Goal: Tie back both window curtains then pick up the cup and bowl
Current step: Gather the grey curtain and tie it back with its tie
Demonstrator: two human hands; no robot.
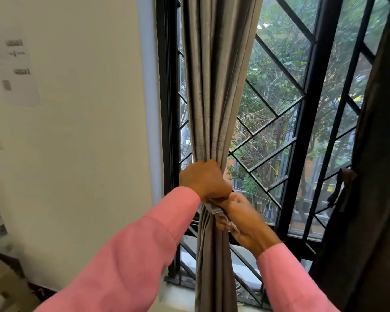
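Observation:
The grey left curtain [214,86] hangs gathered into a narrow bunch in front of the window. My left hand [203,180] is closed around the bunch at waist height. Just below and to the right of it, my right hand [243,220] grips the grey tieback strip [215,211] that wraps the curtain. The two hands touch each other. At the right edge hangs the dark right curtain [369,176], with a knotted tieback [345,188] on it. Neither cup nor bowl is in view.
A black window frame with diagonal metal bars [286,122] stands behind the curtains, trees beyond it. A white wall [88,131] with a taped paper sheet [16,70] fills the left. The pale windowsill [176,293] runs along the bottom.

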